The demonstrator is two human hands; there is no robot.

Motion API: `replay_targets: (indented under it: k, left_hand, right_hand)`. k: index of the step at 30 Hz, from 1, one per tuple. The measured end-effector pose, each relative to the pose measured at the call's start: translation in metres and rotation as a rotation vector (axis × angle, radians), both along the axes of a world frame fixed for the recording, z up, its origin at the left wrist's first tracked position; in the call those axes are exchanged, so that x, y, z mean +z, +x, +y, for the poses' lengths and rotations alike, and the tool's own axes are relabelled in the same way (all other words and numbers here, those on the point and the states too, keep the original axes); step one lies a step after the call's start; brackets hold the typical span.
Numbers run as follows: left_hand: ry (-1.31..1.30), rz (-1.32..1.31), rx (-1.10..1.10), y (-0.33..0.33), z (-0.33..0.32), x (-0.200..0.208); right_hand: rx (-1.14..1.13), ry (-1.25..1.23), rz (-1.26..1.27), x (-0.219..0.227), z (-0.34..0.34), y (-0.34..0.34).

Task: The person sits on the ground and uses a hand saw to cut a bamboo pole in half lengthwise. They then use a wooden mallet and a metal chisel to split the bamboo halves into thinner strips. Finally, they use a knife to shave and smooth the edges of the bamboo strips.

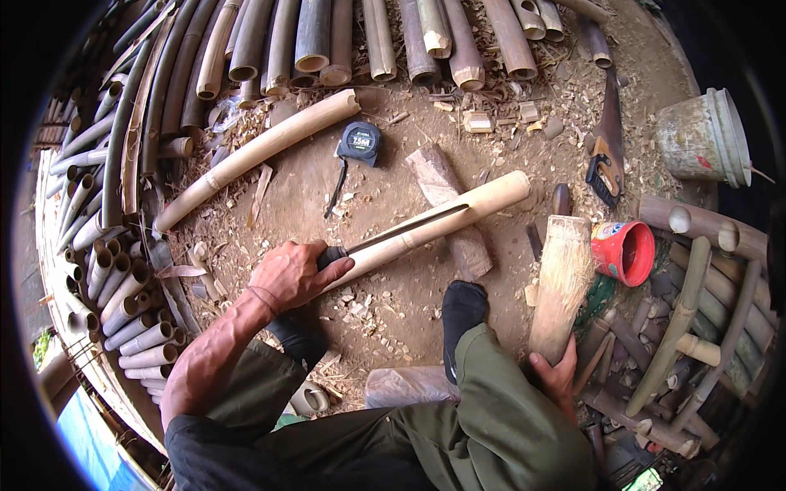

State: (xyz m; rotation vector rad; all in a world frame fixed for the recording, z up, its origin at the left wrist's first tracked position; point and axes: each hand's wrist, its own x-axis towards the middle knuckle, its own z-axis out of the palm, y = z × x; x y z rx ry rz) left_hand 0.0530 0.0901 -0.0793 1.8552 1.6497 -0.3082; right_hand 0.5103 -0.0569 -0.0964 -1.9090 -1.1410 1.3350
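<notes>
Many bamboo poles (463, 49), red tub (606, 248) around; left fingers (310, 253) gripping knife (405, 229), right fingers (564, 372) club (561, 286).

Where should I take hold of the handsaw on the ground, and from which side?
Best take the handsaw by its orange-and-black handle, coming from the near side: that end faces the person, and the blade runs away. The right hand seems nearer, but holds the pale wooden block.

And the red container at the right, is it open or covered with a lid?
Open: no lid covers the red container, and its inner wall shows. Whether anything lies deep inside, I cannot tell.
</notes>
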Motion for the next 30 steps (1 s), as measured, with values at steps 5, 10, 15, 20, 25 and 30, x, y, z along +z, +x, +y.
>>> replay_targets:
  k: [5,10,15,20,25,30]
  left_hand:
    - [-0.039,0.016,0.002,0.0,0.002,0.001]
    - [-0.019,0.023,0.044,0.009,-0.003,0.011]
    - [-0.062,0.048,0.021,0.015,0.001,0.026]
    - [-0.135,0.096,0.04,0.018,-0.004,0.048]
    - [-0.168,0.14,0.026,0.034,-0.002,0.075]
    - [-0.159,0.225,0.012,0.04,-0.001,0.099]
  right_hand:
    - [-0.007,-0.033,0.031,0.001,0.013,-0.011]
    - [0.054,0.189,-0.077,-0.002,0.046,-0.028]
    - [0.476,-0.006,-0.277,0.001,0.105,-0.041]
    - [-0.043,0.498,-0.064,0.048,0.138,-0.01]
    - [0.276,0.594,-0.353,-0.015,0.08,-0.046]
    - [0.207,0.394,-0.074,0.055,0.126,-0.041]
